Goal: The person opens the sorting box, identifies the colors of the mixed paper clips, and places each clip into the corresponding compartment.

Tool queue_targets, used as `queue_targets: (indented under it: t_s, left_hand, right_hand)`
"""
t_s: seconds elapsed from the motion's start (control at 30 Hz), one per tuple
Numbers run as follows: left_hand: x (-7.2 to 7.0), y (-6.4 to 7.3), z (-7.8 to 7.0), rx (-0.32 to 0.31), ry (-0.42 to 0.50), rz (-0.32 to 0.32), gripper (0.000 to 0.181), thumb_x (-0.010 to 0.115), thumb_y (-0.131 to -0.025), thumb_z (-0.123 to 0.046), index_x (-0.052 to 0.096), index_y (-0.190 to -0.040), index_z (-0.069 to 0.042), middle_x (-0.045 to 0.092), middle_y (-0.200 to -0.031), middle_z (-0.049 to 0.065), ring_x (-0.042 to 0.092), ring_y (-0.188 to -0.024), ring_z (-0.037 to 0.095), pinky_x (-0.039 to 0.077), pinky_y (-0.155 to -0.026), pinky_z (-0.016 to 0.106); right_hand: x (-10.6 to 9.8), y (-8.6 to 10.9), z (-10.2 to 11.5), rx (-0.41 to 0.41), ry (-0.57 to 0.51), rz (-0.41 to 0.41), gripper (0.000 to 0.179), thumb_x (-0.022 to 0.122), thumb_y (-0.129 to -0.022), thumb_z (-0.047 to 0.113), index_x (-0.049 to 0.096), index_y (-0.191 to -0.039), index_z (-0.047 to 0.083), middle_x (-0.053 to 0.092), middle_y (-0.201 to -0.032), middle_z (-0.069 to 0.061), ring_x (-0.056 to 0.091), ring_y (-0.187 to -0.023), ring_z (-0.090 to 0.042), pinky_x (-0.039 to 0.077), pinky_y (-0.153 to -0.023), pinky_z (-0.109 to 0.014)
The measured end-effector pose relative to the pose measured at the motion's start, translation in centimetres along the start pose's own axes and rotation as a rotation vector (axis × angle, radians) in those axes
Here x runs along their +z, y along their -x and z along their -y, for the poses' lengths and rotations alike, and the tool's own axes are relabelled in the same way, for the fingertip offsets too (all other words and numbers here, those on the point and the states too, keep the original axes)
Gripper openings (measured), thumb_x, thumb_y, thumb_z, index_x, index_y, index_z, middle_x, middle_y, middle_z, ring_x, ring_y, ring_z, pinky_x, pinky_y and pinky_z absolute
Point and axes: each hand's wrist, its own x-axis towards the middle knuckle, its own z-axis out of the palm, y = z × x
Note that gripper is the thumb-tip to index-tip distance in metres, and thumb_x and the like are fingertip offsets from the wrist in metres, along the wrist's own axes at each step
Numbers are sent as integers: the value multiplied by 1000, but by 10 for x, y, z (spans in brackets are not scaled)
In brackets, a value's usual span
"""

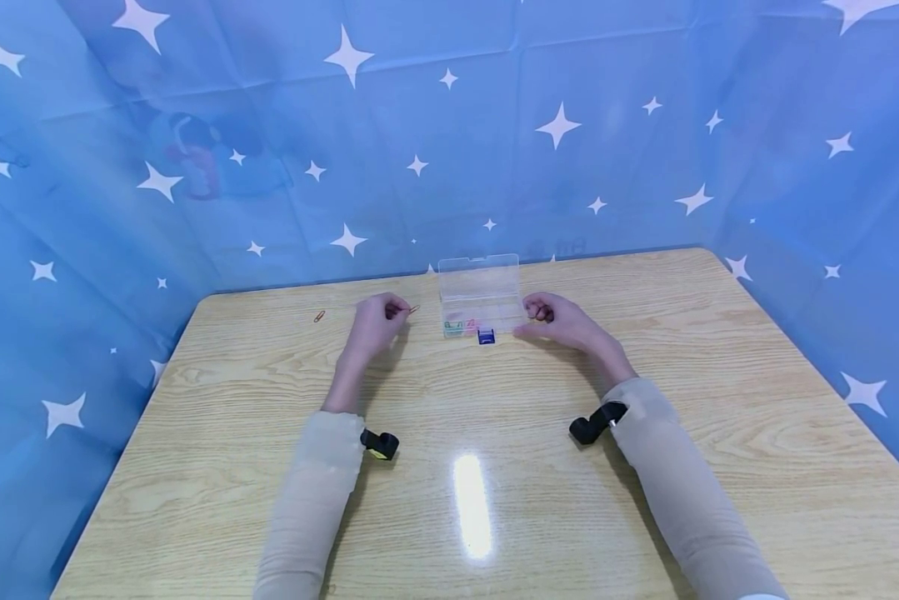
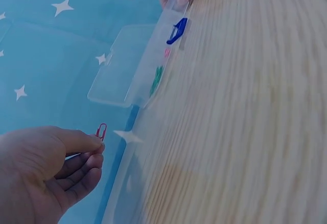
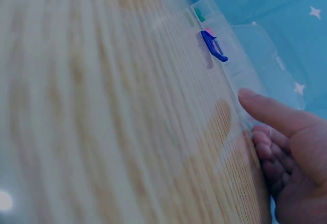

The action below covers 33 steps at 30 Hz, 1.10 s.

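Observation:
A red paper clip is pinched between the thumb and index finger of my left hand, just left of a clear plastic box. The box's lid stands open at the back. Inside the box's left end lie green paper clips and pink ones. A blue latch sticks out at the box's front. My right hand holds the box's right end, thumb at the front and the other fingers curled at the side; their exact contact is partly hidden.
Another orange-red paper clip lies on the wooden table, left of my left hand. Behind the table hangs a blue curtain with white stars. A black wrist camera is strapped to the left sleeve, another to the right.

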Motion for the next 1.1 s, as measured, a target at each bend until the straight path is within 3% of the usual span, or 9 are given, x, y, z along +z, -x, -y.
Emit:
queue_targets:
  t_s: [0.23, 0.7, 1.1]
  left_hand:
    - [12, -5, -8, 42, 34, -16, 12, 64, -96, -3, 71, -102, 4, 70, -94, 16, 63, -84, 25, 54, -76, 33]
    - [31, -10, -24, 38, 83, -9, 13, 63, -97, -2, 71, -106, 3, 70, -99, 15, 63, -88, 25, 54, -79, 33]
    - [44, -17, -25, 44, 102, -12, 12, 64, -97, -2, 72, -105, 2, 70, -97, 14, 63, -86, 23, 53, -77, 31]
  right_hand:
    - [0, -1, 0, 1, 11, -5, 52, 79, -89, 31, 54, -125, 2, 52, -102, -11, 46, -90, -26, 40, -81, -38]
    - [0, 0, 0, -2, -1, -2, 50, 79, -90, 29, 54, -125, 2, 52, -103, -12, 45, -90, -26, 39, -81, -39]
    - [0, 0, 1, -5, 0, -3, 48, 79, -90, 29, 55, -121, 3, 51, -99, -11, 44, -87, -25, 39, -80, -38]
